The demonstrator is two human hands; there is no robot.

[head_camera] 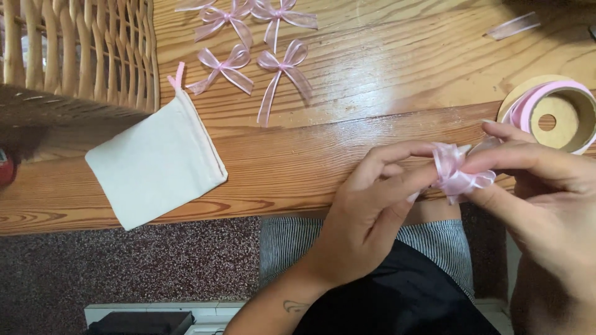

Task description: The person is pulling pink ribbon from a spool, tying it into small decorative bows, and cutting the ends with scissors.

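Note:
Both my hands meet over the near edge of the wooden table (347,80). My left hand (366,211) pinches a sheer pink ribbon (456,174) between thumb and fingers. My right hand (540,186) grips the same ribbon from the other side, its fingers folded over the loops. The ribbon is bunched into small loops between the fingertips. A spool of pink ribbon (555,111) lies on the table just beyond my right hand.
Several finished pink bows (282,65) lie at the back of the table. A white drawstring cloth pouch (155,164) hangs over the near edge at left, beside a wicker basket (81,56). A loose ribbon scrap (512,26) lies far right.

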